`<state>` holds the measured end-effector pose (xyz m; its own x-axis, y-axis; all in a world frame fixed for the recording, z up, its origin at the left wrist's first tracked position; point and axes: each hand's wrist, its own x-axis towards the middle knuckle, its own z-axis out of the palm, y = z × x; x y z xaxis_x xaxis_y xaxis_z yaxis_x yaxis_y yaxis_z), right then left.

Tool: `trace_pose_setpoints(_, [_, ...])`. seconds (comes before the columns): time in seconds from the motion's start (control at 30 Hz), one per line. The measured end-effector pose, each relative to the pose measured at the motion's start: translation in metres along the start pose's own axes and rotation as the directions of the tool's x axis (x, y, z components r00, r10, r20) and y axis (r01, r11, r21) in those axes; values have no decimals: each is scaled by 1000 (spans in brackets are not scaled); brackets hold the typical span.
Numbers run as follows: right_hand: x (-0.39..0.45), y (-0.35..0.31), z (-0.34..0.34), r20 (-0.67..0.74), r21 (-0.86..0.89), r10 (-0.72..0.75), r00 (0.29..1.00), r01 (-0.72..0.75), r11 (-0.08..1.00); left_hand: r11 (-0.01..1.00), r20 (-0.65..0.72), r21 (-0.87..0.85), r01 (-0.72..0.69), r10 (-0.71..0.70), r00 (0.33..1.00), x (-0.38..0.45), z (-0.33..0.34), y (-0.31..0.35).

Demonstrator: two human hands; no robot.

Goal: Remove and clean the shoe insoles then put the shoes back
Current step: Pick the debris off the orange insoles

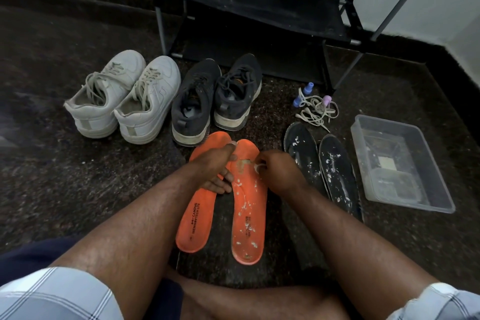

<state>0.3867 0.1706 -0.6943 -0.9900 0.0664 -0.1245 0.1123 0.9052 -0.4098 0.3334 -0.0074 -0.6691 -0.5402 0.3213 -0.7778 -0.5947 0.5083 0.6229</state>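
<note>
Two orange insoles on floor | left hand flat, open, pinning them | right hand pinching something small and white | risk: foamy insole slides, smearing floor

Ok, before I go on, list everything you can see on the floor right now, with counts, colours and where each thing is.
white sneakers: two, white, far left, side by side
dark sneakers: two, dark grey with pale soles, centre, in front of the rack
orange insoles: two, orange, centre near; the right one has white flecks
black insoles: two, black with white flecks, right of the orange pair
laces: tangled heap, off-white, behind the black insoles
small bottles: three, two blue and one lilac, among the laces
tub: one, clear plastic, far right
shoe rack: one, black shelves and grey poles, at the wall
left hand: pressing on the orange insoles
right hand: grip on something small and white, unclear what
</note>
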Motion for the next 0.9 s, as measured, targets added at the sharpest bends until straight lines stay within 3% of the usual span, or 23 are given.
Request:
trace_pose_setpoints(0.5, [-7, 0, -6, 36, 70, 56, 998, -59, 996, 997, 84, 65, 42, -47, 995, -2, -1, 3])
trace_pose_setpoints(0.63, [-6, -12, -6, 42, 97, -53, 998, 49, 994, 993, 93, 103, 48, -58, 994, -2, 0, 3])
trace_pose_setpoints(0.8, [-9, -31, 6, 249, -1, -253, 935, 262, 965, 990, 105, 124, 67, -80, 991, 0, 1, 4])
trace_pose_setpoints(0.9, [-11, -37, 15, 161, -62, -334, 929, 347, 936, 990, 103, 120, 74, -87, 991, 0, 1, 4])
